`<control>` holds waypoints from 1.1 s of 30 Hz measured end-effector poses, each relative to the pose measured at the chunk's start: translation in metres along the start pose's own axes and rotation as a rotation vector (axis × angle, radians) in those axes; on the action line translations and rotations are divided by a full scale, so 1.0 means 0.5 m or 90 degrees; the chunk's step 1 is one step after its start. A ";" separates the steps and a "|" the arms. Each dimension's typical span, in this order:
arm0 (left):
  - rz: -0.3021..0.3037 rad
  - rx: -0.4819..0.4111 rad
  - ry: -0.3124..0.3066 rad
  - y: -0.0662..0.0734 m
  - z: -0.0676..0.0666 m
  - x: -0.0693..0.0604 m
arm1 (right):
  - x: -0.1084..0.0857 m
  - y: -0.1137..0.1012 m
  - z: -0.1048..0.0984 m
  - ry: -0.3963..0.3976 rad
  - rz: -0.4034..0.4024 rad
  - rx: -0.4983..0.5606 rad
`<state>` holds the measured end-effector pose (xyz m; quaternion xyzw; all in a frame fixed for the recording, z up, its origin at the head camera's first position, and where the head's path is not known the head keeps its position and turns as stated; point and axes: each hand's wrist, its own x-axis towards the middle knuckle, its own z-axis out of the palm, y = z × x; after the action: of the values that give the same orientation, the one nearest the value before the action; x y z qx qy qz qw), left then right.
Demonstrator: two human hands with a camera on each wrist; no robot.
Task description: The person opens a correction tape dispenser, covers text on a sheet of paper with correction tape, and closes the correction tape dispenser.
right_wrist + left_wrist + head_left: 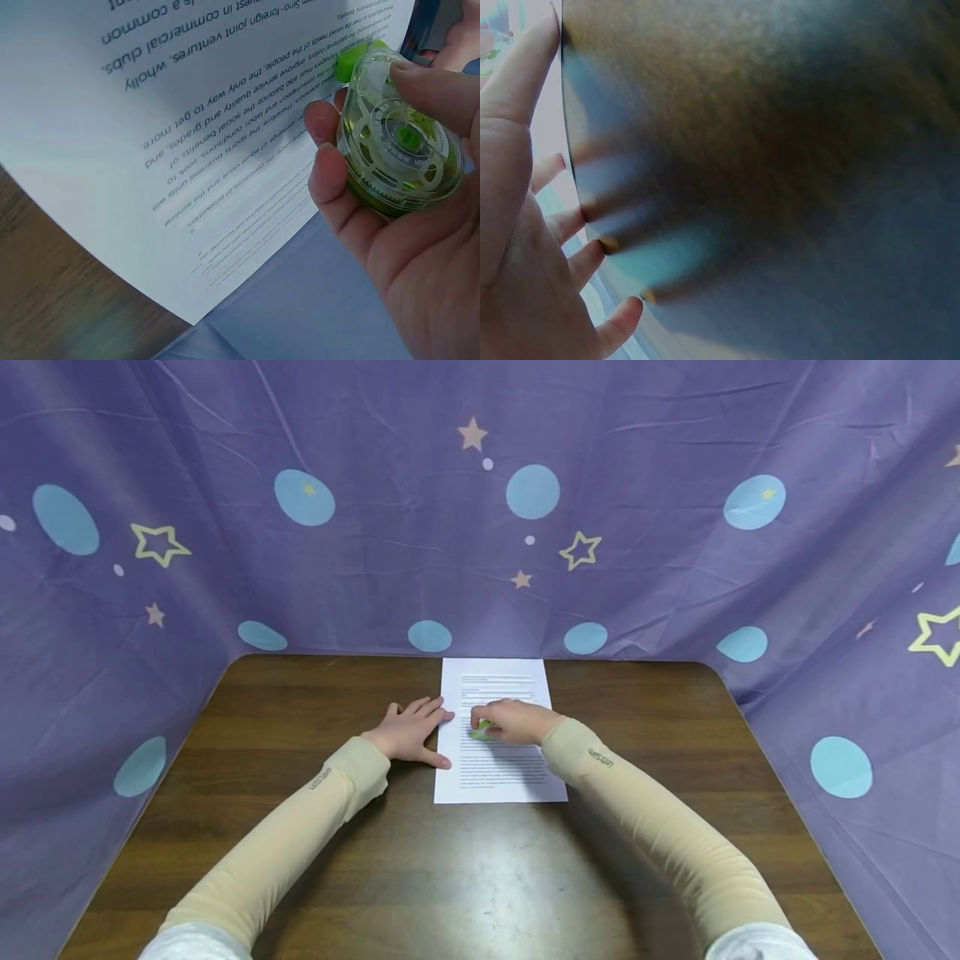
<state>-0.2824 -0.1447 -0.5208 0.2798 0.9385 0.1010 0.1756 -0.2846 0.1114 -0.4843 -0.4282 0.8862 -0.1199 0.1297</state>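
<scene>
A printed sheet of paper (pixel 498 794) lies on the wooden table, its text running in lines. My right hand (pixel 519 722) grips a clear and green correction tape (pixel 405 142) between thumb and fingers, over the left part of the text. Its green tip (pixel 356 61) points at the printed lines; whether it touches the paper I cannot tell. With fingers spread, my left hand (pixel 410 732) rests at the sheet's left edge, fingertips and thumb on the margin. In the left wrist view, the fingers (pixel 585 262) look straight.
The brown wooden table (pixel 315 693) stretches to both sides of the sheet and in front of it. A purple curtain (pixel 390 527) with stars and blue dots hangs behind the table and along both sides. The sheet's far end lies near the table's back edge.
</scene>
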 end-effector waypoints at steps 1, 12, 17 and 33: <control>0.002 -0.001 0.002 0.000 0.001 0.001 | 0.001 0.000 0.002 0.000 0.000 -0.001; 0.000 -0.008 0.000 0.005 0.003 0.001 | 0.005 -0.002 0.008 -0.005 -0.008 0.003; 0.000 -0.006 0.002 0.003 0.006 0.002 | 0.005 -0.003 0.008 -0.011 -0.005 0.005; 0.005 0.002 0.013 0.006 -0.001 -0.002 | 0.013 -0.027 0.006 0.021 -0.039 -0.056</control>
<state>-0.2803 -0.1430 -0.5194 0.2830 0.9391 0.1033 0.1655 -0.2777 0.0976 -0.4838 -0.4587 0.8789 -0.0921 0.0928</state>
